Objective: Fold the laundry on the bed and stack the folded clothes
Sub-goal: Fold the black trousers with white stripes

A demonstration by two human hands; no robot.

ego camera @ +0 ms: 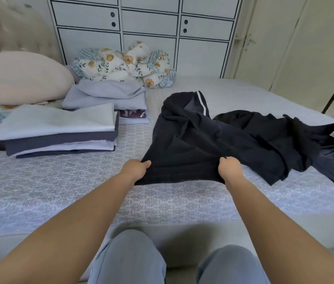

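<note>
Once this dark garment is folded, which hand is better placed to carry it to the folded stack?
Left, probably. The left hand grips the dark garment on the side nearest the folded stack; the right hand would have to cross over.

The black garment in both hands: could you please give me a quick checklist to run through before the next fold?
1. Both hands grip the black garment, left hand and right hand on its near edge: ok.
2. Garment lies flat: not ok, far end bunched.
3. Clear of the other dark clothes: not ok, overlapping.
4. Bare bed in front for folding: ok.
5. Folded stack level enough to take it: ok.
</note>
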